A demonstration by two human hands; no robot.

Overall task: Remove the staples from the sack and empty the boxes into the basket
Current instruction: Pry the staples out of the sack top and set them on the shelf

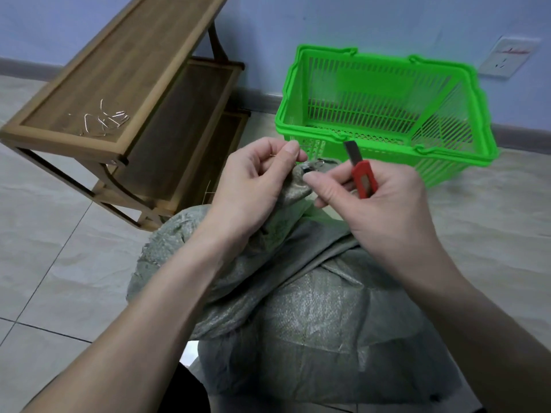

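Head view: a green basket (384,105) sits on the floor beyond the grey sack (313,308); loose staples (101,119) lie on the wooden shelf (119,70). Left hand (253,180) pinches the sack's bunched top; right hand (384,201) grips a red box cutter (362,177), thumb on the fabric.

Even, soft indoor light, faint shadows, slight overall blur, wide-angle bending at the edges.

Basket (387,93) empty, open from above. Bare floor (59,248) left of sack (313,308). Shelf (119,93) blocks far left; loose staples (103,120) on top tier. Wall (298,19) close behind.
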